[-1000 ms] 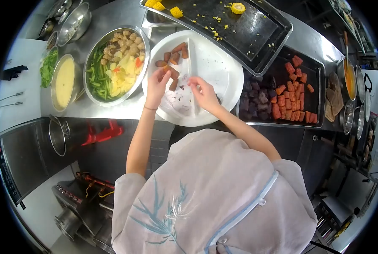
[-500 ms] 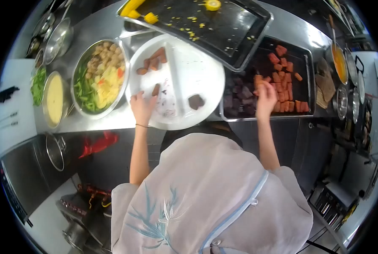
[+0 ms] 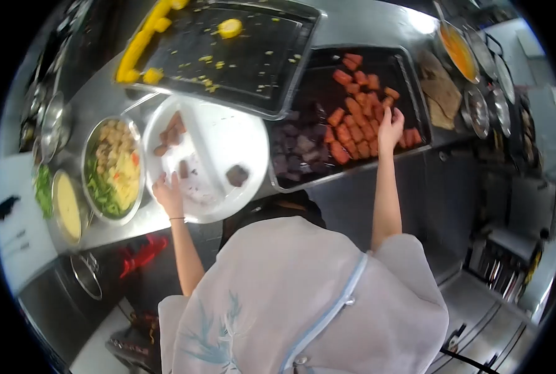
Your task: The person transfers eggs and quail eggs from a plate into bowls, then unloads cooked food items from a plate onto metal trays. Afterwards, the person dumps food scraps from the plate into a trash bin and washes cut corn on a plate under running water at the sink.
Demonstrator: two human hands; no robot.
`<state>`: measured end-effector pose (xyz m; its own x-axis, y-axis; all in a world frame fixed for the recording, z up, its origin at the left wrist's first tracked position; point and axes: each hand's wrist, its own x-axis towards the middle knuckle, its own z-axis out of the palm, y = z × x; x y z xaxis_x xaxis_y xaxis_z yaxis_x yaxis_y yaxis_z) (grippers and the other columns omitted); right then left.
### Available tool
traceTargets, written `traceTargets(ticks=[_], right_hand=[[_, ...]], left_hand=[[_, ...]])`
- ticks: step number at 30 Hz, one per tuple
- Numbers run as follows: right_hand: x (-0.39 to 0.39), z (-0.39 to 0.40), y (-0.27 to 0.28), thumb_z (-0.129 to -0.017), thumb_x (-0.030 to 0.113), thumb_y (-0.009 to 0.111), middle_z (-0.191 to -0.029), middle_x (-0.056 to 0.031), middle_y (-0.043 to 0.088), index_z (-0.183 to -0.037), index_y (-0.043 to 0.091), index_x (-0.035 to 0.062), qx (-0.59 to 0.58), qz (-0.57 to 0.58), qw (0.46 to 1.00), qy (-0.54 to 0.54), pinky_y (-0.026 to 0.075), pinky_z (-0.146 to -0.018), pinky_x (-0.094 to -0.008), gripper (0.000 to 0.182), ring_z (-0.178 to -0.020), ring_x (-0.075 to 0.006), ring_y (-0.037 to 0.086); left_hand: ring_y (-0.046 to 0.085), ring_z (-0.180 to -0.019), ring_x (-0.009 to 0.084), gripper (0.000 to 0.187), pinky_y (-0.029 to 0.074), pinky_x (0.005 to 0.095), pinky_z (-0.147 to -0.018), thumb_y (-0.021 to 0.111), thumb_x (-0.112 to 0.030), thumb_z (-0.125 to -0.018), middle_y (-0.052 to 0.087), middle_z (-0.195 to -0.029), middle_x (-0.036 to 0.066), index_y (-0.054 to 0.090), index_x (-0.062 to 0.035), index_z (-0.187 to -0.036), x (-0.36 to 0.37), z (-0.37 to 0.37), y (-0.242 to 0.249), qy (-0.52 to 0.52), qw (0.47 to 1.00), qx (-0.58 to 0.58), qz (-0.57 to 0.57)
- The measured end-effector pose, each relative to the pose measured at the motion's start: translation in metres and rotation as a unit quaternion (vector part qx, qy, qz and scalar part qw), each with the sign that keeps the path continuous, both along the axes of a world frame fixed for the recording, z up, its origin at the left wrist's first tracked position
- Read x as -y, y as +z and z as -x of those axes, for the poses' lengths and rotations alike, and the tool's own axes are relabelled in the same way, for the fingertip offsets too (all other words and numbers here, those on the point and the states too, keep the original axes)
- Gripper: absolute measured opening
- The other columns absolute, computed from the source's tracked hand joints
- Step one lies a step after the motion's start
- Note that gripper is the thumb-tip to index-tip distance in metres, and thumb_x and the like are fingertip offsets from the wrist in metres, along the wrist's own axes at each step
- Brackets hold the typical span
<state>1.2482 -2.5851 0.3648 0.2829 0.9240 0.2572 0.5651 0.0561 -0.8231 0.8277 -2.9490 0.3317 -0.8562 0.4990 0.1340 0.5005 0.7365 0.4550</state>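
Note:
My right hand [image 3: 390,131] is over the right side of a dark metal tray [image 3: 422,106], fingertips pinched together among orange-red food chunks [image 3: 356,118]. One chunk seems to be between the fingertips, partly hidden by them. Dark purple chunks [image 3: 303,143] fill the tray's left part. At the left rim of a white divided plate [image 3: 253,134], my left hand [image 3: 168,196] has its fingers apart. Just beyond its fingertips lies a brown piece [image 3: 183,168]. More brown pieces [image 3: 172,134] sit in that section, and a dark purple piece [image 3: 236,175] lies across the divider.
A tray [image 3: 253,50] with yellow corn overlaps the plate and the chunk tray. To the left are an oval bowl [image 3: 142,181] of mixed food and a bowl of yellow liquid [image 3: 67,206]. A brown cloth [image 3: 439,90] and metal bowls [image 3: 475,111] are at the right.
The view has turned and shifted, so the trays and plate appear further left. My right hand has moved from the middle of the chunk tray toward its right side. My left hand stays at the plate.

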Motion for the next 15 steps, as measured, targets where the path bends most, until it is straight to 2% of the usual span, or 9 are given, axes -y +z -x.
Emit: traceTargets(ticks=[2, 3, 4, 5, 6, 7, 10, 14, 15], right_hand=[[0.029, 0.036, 0.0, -0.083, 0.015, 0.056, -0.098, -0.0149, 0.057, -0.103, 0.053, -0.002, -0.063, -0.039, 0.993, 0.089, 0.043, -0.079, -0.0313, 0.026, -0.092, -0.0224, 0.055], [0.048, 0.058, 0.0, -0.082, 0.011, 0.056, -0.093, -0.0122, 0.057, -0.099, 0.053, -0.0003, -0.076, -0.035, 0.983, 0.161, 0.044, -0.075, -0.0303, 0.021, -0.087, -0.0197, 0.054], [0.072, 0.081, 0.002, -0.08, 0.006, 0.056, -0.088, -0.0096, 0.056, -0.095, 0.054, 0.0014, -0.086, -0.033, 0.969, 0.229, 0.044, -0.07, -0.0293, 0.016, -0.082, -0.017, 0.054], [0.101, 0.105, 0.018, -0.079, 0.005, 0.055, -0.085, -0.0086, 0.056, -0.094, 0.054, 0.0021, -0.056, -0.02, 0.953, 0.296, 0.044, -0.066, -0.0283, 0.016, -0.077, -0.016, 0.054], [0.131, 0.124, 0.034, -0.077, 0.003, 0.055, -0.082, -0.0076, 0.055, -0.092, 0.054, 0.0029, -0.024, -0.007, 0.933, 0.36, 0.043, -0.062, -0.0273, 0.015, -0.072, -0.015, 0.053], [0.155, 0.136, 0.027, -0.076, 0.003, 0.055, -0.081, -0.0082, 0.055, -0.092, 0.054, 0.0031, -0.047, 0.027, 0.911, 0.41, 0.043, -0.06, -0.0268, 0.016, -0.068, -0.0152, 0.053], [0.213, 0.151, 0.016, -0.075, 0.004, 0.057, -0.078, -0.0099, 0.054, -0.093, 0.054, 0.0026, -0.061, 0.101, 0.852, 0.51, 0.042, -0.056, -0.0265, 0.018, -0.06, -0.017, 0.052], [0.259, 0.145, -0.02, -0.078, 0.015, 0.061, -0.063, -0.0082, 0.057, -0.088, 0.055, 0.001, -0.099, 0.186, 0.874, 0.437, 0.044, -0.053, -0.0266, 0.018, -0.056, -0.0139, 0.056], [0.265, 0.139, -0.032, -0.078, 0.019, 0.061, -0.063, -0.0081, 0.057, -0.085, 0.055, -0.0002, -0.098, 0.27, 0.874, 0.391, 0.044, -0.051, -0.0264, 0.022, -0.054, -0.0135, 0.055]], left_hand=[[0.046, -0.096, 0.0372, 0.062, 0.04, 0.0446, -0.079, 0.072, -0.026, -0.066, 0.047, -0.104, 0.021, 0.043, -0.0001, -0.114, 0.012, -0.023, 0.01, 0.159, 0.979, -0.123, 0.046], [0.044, -0.097, 0.04, 0.078, 0.039, 0.0475, -0.08, 0.076, -0.024, -0.06, 0.041, -0.109, 0.022, 0.032, 0.0001, -0.12, 0.024, -0.024, 0.0, 0.237, 0.967, -0.053, 0.078], [0.045, -0.097, 0.038, 0.075, 0.039, 0.046, -0.084, 0.074, -0.02, -0.062, 0.043, -0.106, 0.023, 0.031, 0.004, -0.119, 0.037, -0.03, -0.013, 0.233, 0.971, -0.033, 0.039], [0.049, -0.096, 0.0329, 0.074, 0.041, 0.0411, -0.085, 0.073, -0.015, -0.063, 0.046, -0.106, 0.024, 0.03, 0.0068, -0.119, 0.054, -0.027, -0.038, 0.212, 0.965, 0.11, -0.107], [0.053, -0.092, 0.0268, 0.064, 0.044, 0.0348, -0.08, 0.07, -0.006, -0.065, 0.052, -0.104, 0.021, 0.034, 0.0082, -0.116, 0.053, -0.032, -0.034, 0.239, 0.909, 0.262, -0.218], [0.056, -0.088, 0.0236, 0.055, 0.046, 0.0314, -0.075, 0.068, 0.001, -0.065, 0.056, -0.101, 0.016, 0.04, 0.0075, -0.112, 0.059, -0.035, -0.034, 0.172, 0.882, 0.351, -0.264], [0.058, -0.087, 0.0241, 0.05, 0.048, 0.0325, -0.072, 0.065, 0.007, -0.062, 0.057, -0.098, 0.014, 0.045, 0.0047, -0.108, 0.054, -0.041, -0.02, 0.206, 0.826, 0.409, -0.328], [0.058, -0.089, 0.0246, 0.055, 0.048, 0.0329, -0.076, 0.061, 0.013, -0.058, 0.058, -0.1, 0.011, 0.047, 0.0007, -0.109, 0.06, -0.046, -0.024, 0.192, 0.827, 0.401, -0.344], [0.057, -0.09, 0.0248, 0.055, 0.047, 0.0331, -0.076, 0.061, 0.012, -0.058, 0.058, -0.102, 0.011, 0.047, 0.0012, -0.11, 0.065, -0.05, -0.027, 0.179, 0.821, 0.399, -0.368]])
